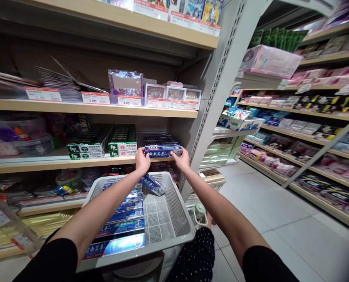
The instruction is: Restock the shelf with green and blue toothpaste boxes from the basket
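My left hand (143,160): fingers closed on the left end of the blue boxes (161,149) | my right hand (181,159): fingers closed on their right end | blue boxes: at the edge of the shelf (59,165), beyond and above the basket (157,213) | loose blue box (153,184): tilted inside the basket | green-and-white boxes (123,147): beyond the basket's far left corner

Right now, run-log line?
left hand: on blue boxes, left end; right hand: on blue boxes, right end; blue boxes: at shelf edge; basket: below, partly filled
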A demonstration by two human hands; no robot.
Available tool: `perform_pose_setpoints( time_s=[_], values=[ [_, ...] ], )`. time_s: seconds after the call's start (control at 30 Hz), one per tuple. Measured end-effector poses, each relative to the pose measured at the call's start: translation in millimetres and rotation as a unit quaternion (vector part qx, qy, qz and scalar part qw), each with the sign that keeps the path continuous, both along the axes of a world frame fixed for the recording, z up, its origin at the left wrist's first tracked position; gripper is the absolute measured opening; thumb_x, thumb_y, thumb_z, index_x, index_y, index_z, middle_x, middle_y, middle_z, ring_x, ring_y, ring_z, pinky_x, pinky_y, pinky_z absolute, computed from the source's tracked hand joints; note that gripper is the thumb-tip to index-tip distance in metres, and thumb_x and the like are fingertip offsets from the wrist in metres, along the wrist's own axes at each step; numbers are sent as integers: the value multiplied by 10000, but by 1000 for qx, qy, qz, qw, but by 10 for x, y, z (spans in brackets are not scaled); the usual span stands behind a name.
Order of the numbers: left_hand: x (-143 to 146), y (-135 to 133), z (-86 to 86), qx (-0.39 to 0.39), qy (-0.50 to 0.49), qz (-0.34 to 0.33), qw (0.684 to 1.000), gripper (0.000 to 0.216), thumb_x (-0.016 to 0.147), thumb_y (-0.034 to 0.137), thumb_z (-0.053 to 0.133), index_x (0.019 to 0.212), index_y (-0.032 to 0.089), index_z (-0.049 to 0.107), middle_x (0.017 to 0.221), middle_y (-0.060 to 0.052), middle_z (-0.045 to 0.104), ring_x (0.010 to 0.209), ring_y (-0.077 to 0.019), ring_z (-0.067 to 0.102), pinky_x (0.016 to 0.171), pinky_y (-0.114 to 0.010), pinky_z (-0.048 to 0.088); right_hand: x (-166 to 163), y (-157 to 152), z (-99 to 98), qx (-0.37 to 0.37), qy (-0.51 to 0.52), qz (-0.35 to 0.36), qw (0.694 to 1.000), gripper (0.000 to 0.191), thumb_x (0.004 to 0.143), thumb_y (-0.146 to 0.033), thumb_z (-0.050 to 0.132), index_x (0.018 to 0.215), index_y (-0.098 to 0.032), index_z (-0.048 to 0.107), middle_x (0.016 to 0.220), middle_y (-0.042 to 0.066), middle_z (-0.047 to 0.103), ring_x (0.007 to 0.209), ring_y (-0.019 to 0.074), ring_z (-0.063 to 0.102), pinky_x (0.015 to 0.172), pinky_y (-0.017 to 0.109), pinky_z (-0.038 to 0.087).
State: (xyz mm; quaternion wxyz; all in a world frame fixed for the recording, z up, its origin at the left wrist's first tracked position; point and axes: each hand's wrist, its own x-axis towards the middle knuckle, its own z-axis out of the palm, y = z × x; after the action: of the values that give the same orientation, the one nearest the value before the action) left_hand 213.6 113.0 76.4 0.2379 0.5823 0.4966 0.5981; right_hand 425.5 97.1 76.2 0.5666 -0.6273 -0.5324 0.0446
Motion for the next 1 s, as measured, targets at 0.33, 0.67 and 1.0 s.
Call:
perform_pose_setpoints(
  time_s=[0.33, 0.67, 1.0],
  values=[
    [18, 126, -112, 6, -56, -62, 996, 276, 834, 110, 575, 1102, 166, 542, 1088, -115, 649, 1015, -192, 651, 938, -370, 514, 184, 71, 22, -9, -12, 53, 999, 723, 686, -504, 728, 1290, -144, 560, 1187, 137, 659, 1111, 304, 602, 977, 442, 466],
    [5, 324, -29, -2, 49, -22, 999, 271, 848, 197, 588, 1113, 151, 553, 1071, -148, 658, 998, -245, 654, 898, -380, 504, 203, 344, 58, -36, -2, 60, 998, 730, 689, -463, 735, 1303, -118, 544, 1141, 131, 682, 998, 268, 648, 918, 402, 500],
    [55, 352, 176, -62, 197, 55, 977, 258, 887, 233, 521, 1109, 103, 536, 962, -201, 651, 1015, -342, 629, 914, -435, 452, 153, 503, 145, -72, -61, 32, 995, 691, 724, -469, 700, 1284, -98, 537, 1209, 177, 634, 1117, 299, 593, 991, 426, 443]
  ],
)
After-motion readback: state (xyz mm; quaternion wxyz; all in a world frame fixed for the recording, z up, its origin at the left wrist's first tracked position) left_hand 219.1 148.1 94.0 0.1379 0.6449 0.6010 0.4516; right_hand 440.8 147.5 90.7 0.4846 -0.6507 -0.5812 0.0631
